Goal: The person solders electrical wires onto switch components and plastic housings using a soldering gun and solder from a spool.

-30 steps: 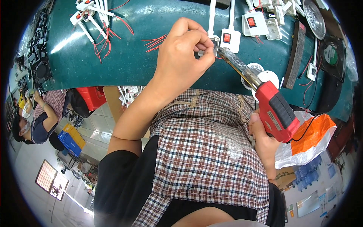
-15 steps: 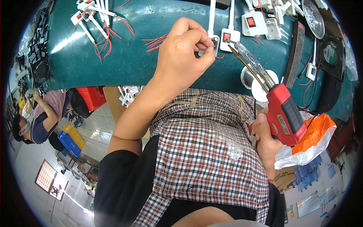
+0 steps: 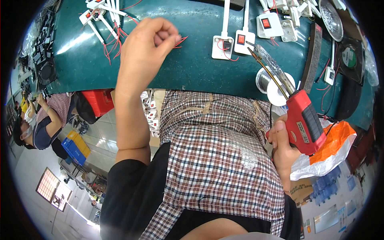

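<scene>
1. Left hand (image 3: pixel 146 44) hovers over the teal workbench (image 3: pixel 192 68), fingers curled together, fingertips pinching short red wires (image 3: pixel 180 41) at its three o'clock.
2. Right hand (image 3: pixel 282 146) is wrapped tight around the red soldering gun (image 3: pixel 302 120), tip aimed toward eleven o'clock.
3. The gun's tip sits just beside two white rocker switches (image 3: pixel 234 42).
4. A solder spool (image 3: pixel 270 82) lies under the barrel.
5. More wired switches (image 3: pixel 104 12) are piled at the left hand's ten o'clock.

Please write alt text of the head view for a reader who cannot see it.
The right hand grips a red soldering gun over a green table, while the left hand pinches thin red wires. White switches and a solder spool lie near the gun's tip.
</scene>
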Demonstrator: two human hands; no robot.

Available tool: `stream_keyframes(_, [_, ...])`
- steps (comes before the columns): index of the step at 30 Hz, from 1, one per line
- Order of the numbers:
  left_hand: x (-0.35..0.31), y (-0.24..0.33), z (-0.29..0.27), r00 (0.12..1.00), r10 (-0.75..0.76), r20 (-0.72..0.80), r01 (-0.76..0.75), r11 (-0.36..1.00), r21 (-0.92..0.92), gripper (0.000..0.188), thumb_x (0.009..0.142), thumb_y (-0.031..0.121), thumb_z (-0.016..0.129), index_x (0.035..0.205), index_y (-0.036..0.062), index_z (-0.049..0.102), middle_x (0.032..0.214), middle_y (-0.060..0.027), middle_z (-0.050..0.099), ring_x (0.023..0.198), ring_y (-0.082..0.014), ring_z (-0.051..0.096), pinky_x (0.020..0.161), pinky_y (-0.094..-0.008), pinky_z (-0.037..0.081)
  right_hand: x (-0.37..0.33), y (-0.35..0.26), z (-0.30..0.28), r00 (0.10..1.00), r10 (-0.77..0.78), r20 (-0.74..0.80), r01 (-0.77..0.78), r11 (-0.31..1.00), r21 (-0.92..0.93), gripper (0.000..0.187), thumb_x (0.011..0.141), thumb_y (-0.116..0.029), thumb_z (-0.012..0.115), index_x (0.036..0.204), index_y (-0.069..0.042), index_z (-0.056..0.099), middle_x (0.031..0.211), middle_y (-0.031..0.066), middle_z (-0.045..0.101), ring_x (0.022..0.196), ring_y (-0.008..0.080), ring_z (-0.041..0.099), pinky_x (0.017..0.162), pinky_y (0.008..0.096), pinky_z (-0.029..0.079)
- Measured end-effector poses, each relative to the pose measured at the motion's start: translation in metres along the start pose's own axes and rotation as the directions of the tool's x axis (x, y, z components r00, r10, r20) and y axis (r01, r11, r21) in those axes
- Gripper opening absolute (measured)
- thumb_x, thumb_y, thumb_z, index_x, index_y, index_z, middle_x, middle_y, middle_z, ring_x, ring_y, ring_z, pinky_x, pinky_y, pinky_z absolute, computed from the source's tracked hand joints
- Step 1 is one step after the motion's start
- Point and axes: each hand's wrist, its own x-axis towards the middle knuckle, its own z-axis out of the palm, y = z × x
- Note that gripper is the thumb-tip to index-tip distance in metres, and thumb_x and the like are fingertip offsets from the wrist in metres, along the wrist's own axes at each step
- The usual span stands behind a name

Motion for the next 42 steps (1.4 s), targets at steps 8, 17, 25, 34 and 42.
stream_keyframes(8, [-0.013,-0.008,0.004,0.988,-0.084,0.128,0.063,0.985,0.160,0.013,0.082,0.014,0.073,0.087,0.0050,0.066,0.082,-0.0080,0.059,0.072,-0.0217,0.060,0.066,-0.0332,0.048,-0.001,0.002,0.001,0.999,-0.050,0.021,0.050,0.999,0.008,0.010,0.091,-0.006,0.062,0.089,0.002,0.055,0.069,0.0045,0.053,0.046,0.0065,0.040,0.045,0.0232,0.038])
stream_keyframes(17, [-0.013,0.020,0.015,0.988,-0.127,-0.085,0.110,0.977,-0.183,0.010,0.084,0.014,0.070,0.083,0.0068,0.063,0.073,-0.0043,0.060,0.060,-0.0203,0.060,0.057,-0.0319,0.048,-0.004,0.002,0.001,1.000,-0.021,0.008,0.022,0.999,-0.031,0.009,0.091,-0.005,0.062,0.090,0.002,0.056,0.069,0.0031,0.053,0.047,0.0061,0.041,0.046,0.0228,0.038])
stream_keyframes(25, [-0.021,0.041,0.066,0.944,0.267,-0.194,-0.266,0.963,0.034,0.013,0.068,0.006,0.074,0.076,0.0101,0.064,0.072,-0.0012,0.060,0.061,-0.0187,0.062,0.052,-0.0314,0.047,-0.001,0.004,0.000,0.998,-0.015,0.062,0.021,0.995,-0.095,0.013,0.090,-0.004,0.064,0.099,0.003,0.058,0.069,0.0026,0.055,0.050,0.0058,0.045,0.047,0.0224,0.038])
stream_keyframes(34, [-0.018,0.038,0.073,0.927,0.312,-0.209,-0.296,0.950,0.105,0.010,0.072,0.004,0.075,0.075,0.0079,0.066,0.073,-0.0006,0.064,0.056,-0.0125,0.060,0.046,-0.0260,0.043,0.004,0.011,0.001,0.996,-0.038,0.082,0.049,0.989,-0.141,0.014,0.089,-0.003,0.065,0.101,0.003,0.060,0.069,0.0029,0.058,0.051,0.0072,0.050,0.047,0.0218,0.040])
stream_keyframes(42, [-0.020,0.039,0.072,0.933,0.297,-0.204,-0.284,0.954,0.091,0.010,0.070,0.005,0.075,0.075,0.0084,0.067,0.071,0.0000,0.063,0.052,-0.0125,0.056,0.046,-0.0259,0.042,0.003,0.014,0.002,0.996,-0.056,0.072,0.065,0.990,-0.125,0.013,0.088,-0.003,0.066,0.099,0.002,0.061,0.069,0.0037,0.059,0.050,0.0073,0.050,0.046,0.0221,0.040])
